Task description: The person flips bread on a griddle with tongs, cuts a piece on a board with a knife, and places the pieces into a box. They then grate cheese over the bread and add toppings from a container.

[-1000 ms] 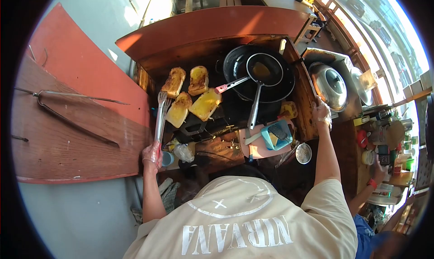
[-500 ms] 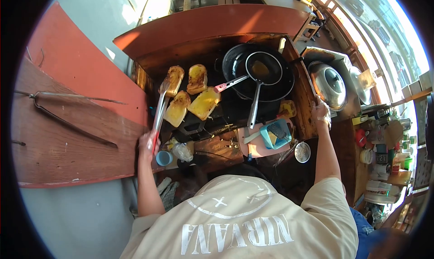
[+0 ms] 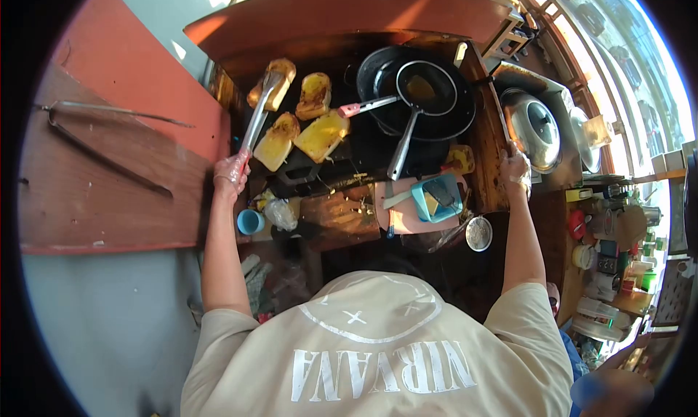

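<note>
My left hand [image 3: 233, 171], in a clear plastic glove, is closed around the red grip of metal tongs [image 3: 256, 122]. The tong tips rest on a browned slice of toast [image 3: 282, 90] at the back left of the dark griddle [image 3: 356, 162]. Close by lie a second toast slice [image 3: 314, 106], a third slice [image 3: 278, 142] and a yellow-topped slice [image 3: 322, 135]. My right hand [image 3: 517, 171], also gloved, has its fingers closed over the edge of the wooden side board [image 3: 488, 137].
A large black pan [image 3: 374, 71] holds a small saucepan [image 3: 425, 90]. In front are a blue container [image 3: 436, 199] on a pink cutting board [image 3: 402, 224], a blue cup [image 3: 251, 221] and a metal strainer [image 3: 479, 234]. A lidded pot [image 3: 527, 130] stands right; hanging tongs [image 3: 109, 151] are left.
The tong tips and the slice under them have shifted toward the back, away from the other slices. My right hand stays on the board edge. The view has tilted slightly.
</note>
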Motion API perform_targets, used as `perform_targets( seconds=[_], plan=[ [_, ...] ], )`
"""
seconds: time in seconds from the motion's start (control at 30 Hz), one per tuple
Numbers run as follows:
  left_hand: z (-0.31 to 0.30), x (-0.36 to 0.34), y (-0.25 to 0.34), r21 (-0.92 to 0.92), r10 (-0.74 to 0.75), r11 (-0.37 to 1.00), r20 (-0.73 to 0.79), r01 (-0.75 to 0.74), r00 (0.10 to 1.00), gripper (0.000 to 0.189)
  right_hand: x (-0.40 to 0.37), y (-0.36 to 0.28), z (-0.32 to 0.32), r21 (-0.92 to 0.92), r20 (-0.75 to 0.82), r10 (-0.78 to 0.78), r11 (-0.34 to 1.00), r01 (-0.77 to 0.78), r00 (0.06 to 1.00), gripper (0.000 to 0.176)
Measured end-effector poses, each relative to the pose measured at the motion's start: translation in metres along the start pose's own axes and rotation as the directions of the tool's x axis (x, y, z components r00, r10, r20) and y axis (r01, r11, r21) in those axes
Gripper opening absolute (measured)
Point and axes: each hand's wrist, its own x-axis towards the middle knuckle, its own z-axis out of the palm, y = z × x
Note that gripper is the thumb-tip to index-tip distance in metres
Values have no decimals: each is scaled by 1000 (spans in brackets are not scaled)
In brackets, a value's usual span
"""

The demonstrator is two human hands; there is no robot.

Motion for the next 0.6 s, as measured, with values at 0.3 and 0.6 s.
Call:
perform_targets(
  seconds=[0.3,0.6],
  plan=[
    [-46,-191,-47,262,-43,965,194,-9,980,28,0,14,4,85,-2,-113,990,112,994,43],
    [23,-181,-143,646,-187,764,242,-14,952,31,0,13,-1,83,35,-70,994,67,997,44]
  ],
)
